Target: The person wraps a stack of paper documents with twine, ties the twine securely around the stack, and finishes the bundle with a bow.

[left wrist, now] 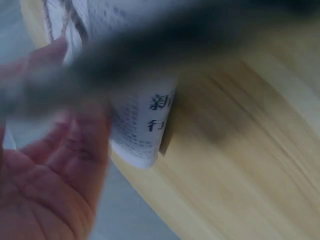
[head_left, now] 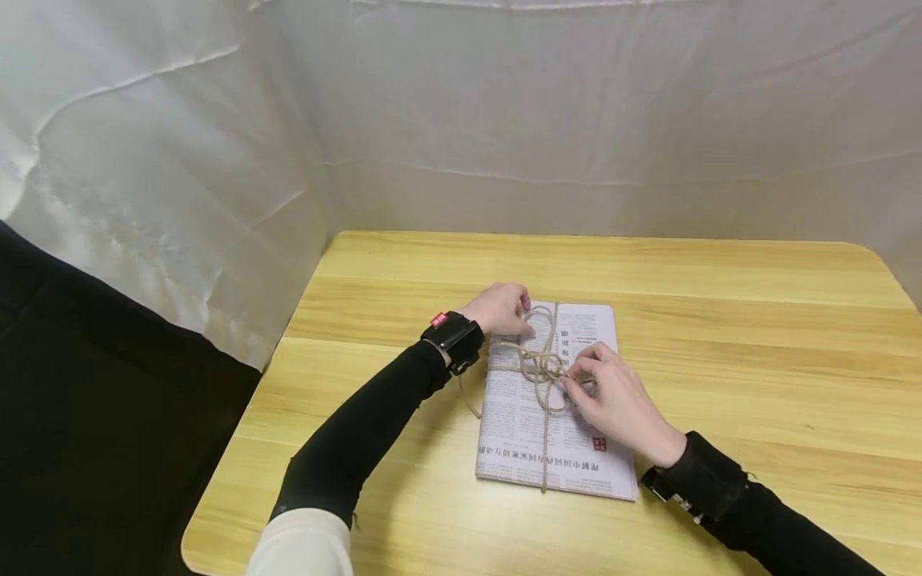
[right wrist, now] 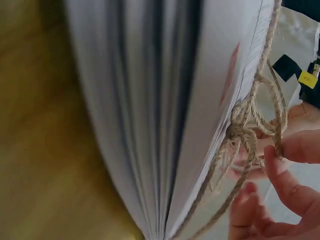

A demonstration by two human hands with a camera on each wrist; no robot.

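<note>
Now my left hand (head_left: 499,310) is pinching one twine (head_left: 542,364) loop while my right hand (head_left: 618,404) is pinching another at the knot, steadying the newspaper bundle (head_left: 519,432) lying mid-surface (head_left: 720,320).

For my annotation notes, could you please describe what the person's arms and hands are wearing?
Both arms wear long black sleeves; the left sleeve gives way to white fabric near the upper arm. Each wrist carries a black strapped device: the left wrist device bears a small red tag, the right wrist device shows metal fittings. The left hand and right hand are bare.
</note>
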